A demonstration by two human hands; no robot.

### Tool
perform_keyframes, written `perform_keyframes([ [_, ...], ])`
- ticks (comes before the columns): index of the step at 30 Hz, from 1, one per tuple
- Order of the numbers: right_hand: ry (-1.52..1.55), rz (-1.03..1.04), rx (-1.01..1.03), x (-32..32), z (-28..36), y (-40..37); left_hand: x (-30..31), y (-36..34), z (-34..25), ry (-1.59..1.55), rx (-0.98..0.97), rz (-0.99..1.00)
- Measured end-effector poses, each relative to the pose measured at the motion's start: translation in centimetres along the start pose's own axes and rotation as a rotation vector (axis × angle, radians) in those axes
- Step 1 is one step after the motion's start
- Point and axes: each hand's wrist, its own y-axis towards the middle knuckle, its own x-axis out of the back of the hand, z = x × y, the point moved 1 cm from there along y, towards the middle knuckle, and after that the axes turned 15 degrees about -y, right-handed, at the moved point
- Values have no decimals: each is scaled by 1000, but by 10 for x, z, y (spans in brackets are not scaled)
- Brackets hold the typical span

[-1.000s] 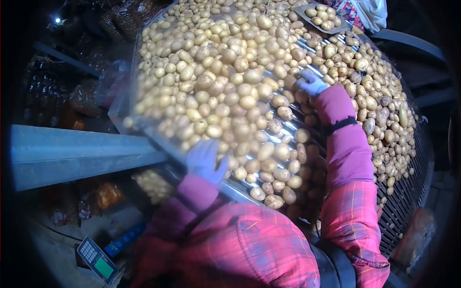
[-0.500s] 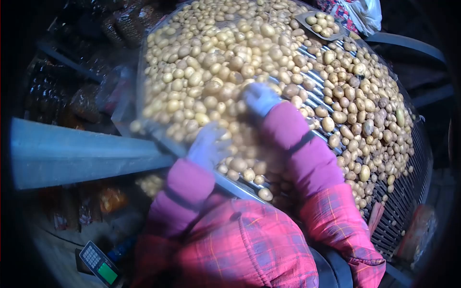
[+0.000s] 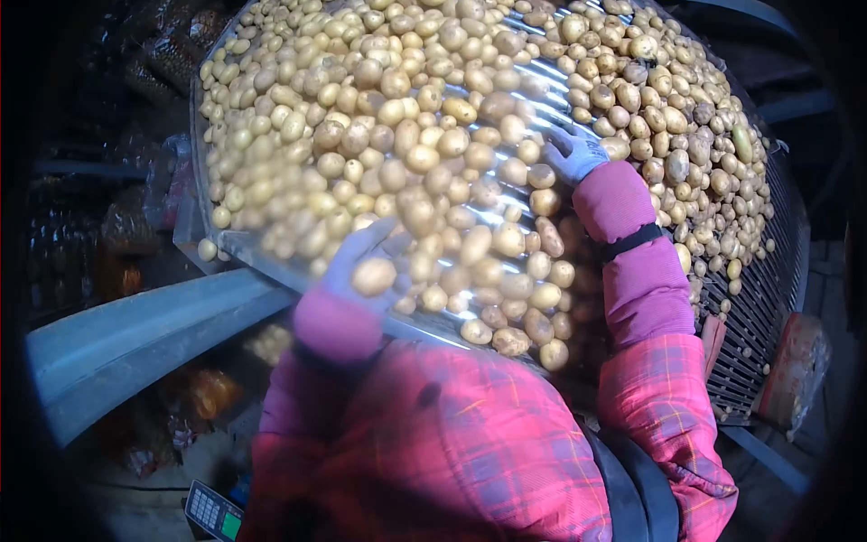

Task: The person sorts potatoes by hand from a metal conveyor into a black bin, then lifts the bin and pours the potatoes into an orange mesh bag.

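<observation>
My gloved left hand (image 3: 348, 257), blurred by motion, is at the near edge of the sorting table. A pale potato (image 3: 373, 276) lies against its palm, with the fingers curved beside it. My gloved right hand (image 3: 574, 155) is farther out, above the metal bars (image 3: 546, 86) of the table. Its fingers are apart and point left, close to a few potatoes; I see nothing held in it. A thick spread of loose potatoes (image 3: 397, 86) covers the bars around both hands.
More potatoes (image 3: 677, 117) lie to the right, above a dark slatted grate (image 3: 763, 316). A blue metal beam (image 3: 163, 321) juts in from the left. A scale display (image 3: 214, 510) is at the lower left. A red block (image 3: 786, 370) stands at the right.
My right hand has moved right, off the middle of the potatoes. My left hand has turned and now has a potato at its palm. Potatoes have shifted toward the near edge.
</observation>
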Motion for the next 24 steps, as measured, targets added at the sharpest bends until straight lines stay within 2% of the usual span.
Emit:
perform_keyframes([
  [1, 2, 5, 2, 5, 7, -6, 0, -3, 1, -8, -16, 27],
  [2, 131, 35, -14, 17, 18, -15, 3, -6, 3, -6, -15, 28],
  [3, 257, 58, -32, 26, 26, -19, 6, -8, 5, 203, -150, 113],
  [4, 212, 50, 58, 16, 32, -19, 9, -11, 7, 408, -287, 198],
  [5, 449, -33, 170, 9, 44, -29, 11, -11, 9, 227, -254, 213],
  [6, 73, -113, 180, -4, 54, -35, 10, -11, 10, 221, -249, 241],
  [7, 340, -32, 132, 26, 70, -50, 9, -11, 10, 269, -219, 212],
  [8, 247, 100, 203, 34, 73, -52, 5, -11, 10, 322, -184, 187],
  [9, 191, 9, 210, 29, 79, -61, 1, -10, 11, 11, -28, 121],
  [10, 219, 142, 270, 56, 86, -74, 1, -9, 13, 20, -16, 144],
  [12, 352, -13, 368, 52, 76, -94, 5, -10, 16, 297, -98, 209],
  [14, 857, 301, -92, 79, 52, -125, 3, -16, 16, 310, -106, 220],
  [16, 1242, 49, -478, 79, 19, -150, 2, -24, 14, 360, -111, 224],
  [18, 259, -225, -439, 8, -64, -177, 3, -23, 17, 302, -78, 177],
  [20, 114, -12, -356, 11, -46, -205, 12, -13, 21, 278, -80, 277],
  [21, -65, -111, -310, -6, -41, -211, 12, -11, 21, 276, -76, 287],
  [22, 108, -48, -347, 3, -29, -210, 13, -11, 21, 215, -17, 257],
  [24, 271, -20, -265, 38, 1, -204, 15, -12, 22, 162, 39, 238],
])
